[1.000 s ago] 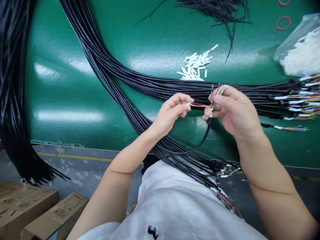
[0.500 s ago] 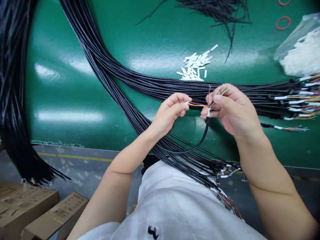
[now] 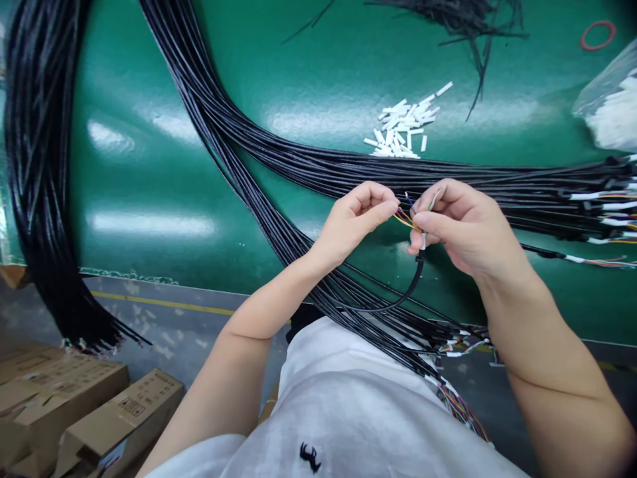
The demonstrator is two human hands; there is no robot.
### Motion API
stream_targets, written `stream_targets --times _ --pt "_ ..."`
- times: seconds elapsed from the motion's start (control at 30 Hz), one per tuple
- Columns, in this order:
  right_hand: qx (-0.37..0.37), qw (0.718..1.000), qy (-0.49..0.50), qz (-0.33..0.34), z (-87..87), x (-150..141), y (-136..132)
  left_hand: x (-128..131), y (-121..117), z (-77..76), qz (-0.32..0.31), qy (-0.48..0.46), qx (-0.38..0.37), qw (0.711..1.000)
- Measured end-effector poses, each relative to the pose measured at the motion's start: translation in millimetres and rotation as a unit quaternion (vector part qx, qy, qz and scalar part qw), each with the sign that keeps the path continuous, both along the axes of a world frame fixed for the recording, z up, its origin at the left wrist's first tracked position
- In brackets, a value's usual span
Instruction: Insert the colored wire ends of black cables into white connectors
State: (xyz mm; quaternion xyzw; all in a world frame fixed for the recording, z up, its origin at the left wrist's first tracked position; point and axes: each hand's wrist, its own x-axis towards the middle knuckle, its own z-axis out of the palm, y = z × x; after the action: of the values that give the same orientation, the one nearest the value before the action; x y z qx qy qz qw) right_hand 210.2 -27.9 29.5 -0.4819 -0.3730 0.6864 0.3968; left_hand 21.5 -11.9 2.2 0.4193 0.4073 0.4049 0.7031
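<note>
Over the green table my left hand (image 3: 363,216) pinches several thin coloured wires (image 3: 404,218), yellow and purple among them. These wires fan out from the end of a black cable (image 3: 417,271), which curves down below my hands. A short white sleeve (image 3: 423,240) sits where the wires leave the black jacket. My right hand (image 3: 460,222) is closed on the cable end at the wires, and loose wire tips poke up between its fingers. Whether my left fingertips still cover a small white tube cannot be made out.
Long bundles of black cables (image 3: 298,166) cross the green table (image 3: 149,192). Small white tubes (image 3: 403,126) lie behind them, with black strands (image 3: 462,20), a red ring (image 3: 597,36) and a plastic bag (image 3: 614,109) farther off. Cardboard boxes (image 3: 119,411) stand on the floor at left.
My left hand has come closer to my right, shortening the visible stretch of wires. The white piece at my left fingertips no longer shows. The whole view has shifted slightly.
</note>
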Motion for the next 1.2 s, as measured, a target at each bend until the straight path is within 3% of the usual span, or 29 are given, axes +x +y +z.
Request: stream_targets --times 0.2,0.33,0.43,0.6,0.77,1.07,1.2 --pt "0.015 0.999 -0.024 0.04 -2.3 -3 -2 -3 -2 5.8 -0.008 0.034 0.054 0.998" --pt "0.034 0.999 -0.031 0.028 -3.2 -2 -3 -3 -3 6.7 0.003 0.041 0.055 0.998" --pt "0.077 0.993 -0.093 0.015 -2.2 -4 -6 -1 -4 4.5 0.001 0.036 0.048 0.998" --pt "0.174 0.952 -0.251 -0.026 -0.7 -10 -12 -1 -4 0.4 -0.027 0.002 0.01 1.0" --pt "0.283 0.905 -0.309 -0.077 0.6 -10 -17 -8 -2 -0.4 -0.1 -0.076 -0.109 0.986" --pt "0.306 0.87 -0.384 -0.055 -2.7 -10 -19 -9 -3 -2.0 -0.089 -0.097 -0.096 0.987" --pt "0.3 0.87 -0.387 -0.06 -4.1 -10 -20 -8 -4 -2.1 -0.09 -0.081 -0.097 0.988"
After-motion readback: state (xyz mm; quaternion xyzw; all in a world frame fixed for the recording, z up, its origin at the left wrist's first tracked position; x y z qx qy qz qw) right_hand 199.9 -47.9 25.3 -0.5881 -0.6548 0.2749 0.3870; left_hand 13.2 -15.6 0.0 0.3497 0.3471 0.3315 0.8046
